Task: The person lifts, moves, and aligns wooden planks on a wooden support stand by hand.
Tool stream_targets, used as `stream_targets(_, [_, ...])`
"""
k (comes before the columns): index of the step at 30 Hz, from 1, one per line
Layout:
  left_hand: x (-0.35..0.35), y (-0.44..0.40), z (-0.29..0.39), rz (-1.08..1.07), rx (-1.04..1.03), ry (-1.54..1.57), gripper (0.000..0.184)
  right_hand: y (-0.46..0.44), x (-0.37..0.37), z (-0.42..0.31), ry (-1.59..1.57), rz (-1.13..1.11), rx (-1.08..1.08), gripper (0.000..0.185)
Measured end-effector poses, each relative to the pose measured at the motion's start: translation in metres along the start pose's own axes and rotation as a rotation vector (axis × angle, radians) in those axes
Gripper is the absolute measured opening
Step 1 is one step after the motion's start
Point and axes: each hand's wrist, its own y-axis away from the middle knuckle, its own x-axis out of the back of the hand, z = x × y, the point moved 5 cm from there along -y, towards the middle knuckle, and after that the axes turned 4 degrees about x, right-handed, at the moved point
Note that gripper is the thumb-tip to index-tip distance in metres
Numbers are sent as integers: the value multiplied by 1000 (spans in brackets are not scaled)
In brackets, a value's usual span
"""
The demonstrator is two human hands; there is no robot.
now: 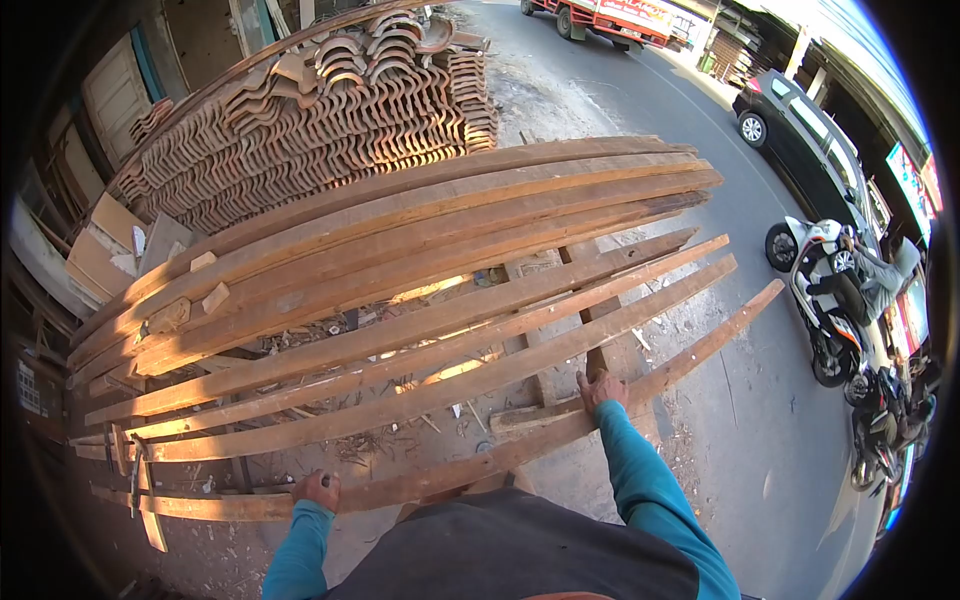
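A long wooden plank (430, 484) lies nearest to my body, running from the lower left to the upper right. My left hand (318, 490) is closed round its left part. Farther along, my right hand (604, 389) grips the same plank, with the fingers over its far edge. Beyond it lie more narrow beams (450, 392), roughly parallel and spaced apart. Thicker beams (430, 235) are grouped behind those. At the left ends, a clamp-like metal tool (137, 470) stands near a short upright piece of wood (150, 515).
Stacked roof tiles (330, 140) stand behind the beams. Small wood blocks (215, 298) rest on the beams at left. Wood scraps litter the ground. On the road at right are a black car (800, 140), a person on a white motorcycle (825, 290) and a red truck (610, 18).
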Motion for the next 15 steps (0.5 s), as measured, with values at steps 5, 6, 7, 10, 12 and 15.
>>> stream_targets(5, [-3, 0, -2, 38, -15, -7, 36, 0, -1, 0, -7, 18, 10, 68])
stream_targets(6, [-4, 1, -3, 105, -40, 1, 35, 0, -1, 0, -6, 34, 16, 68])
stream_targets(7, [-4, 1, -3, 103, -38, 3, 35, 1, 0, 0, -3, 33, 16, 68])
stream_targets(10, [-4, 1, -3, 104, -51, 10, 35, 1, 2, -2, -12, 18, 20, 68])
stream_targets(12, [-4, 0, -4, 116, -45, 24, 34, 1, 1, -1, -4, -3, 6, 68])
stream_targets(15, [0, 2, -1, 112, -42, 33, 33, 3, 4, -2, -9, 3, 7, 67])
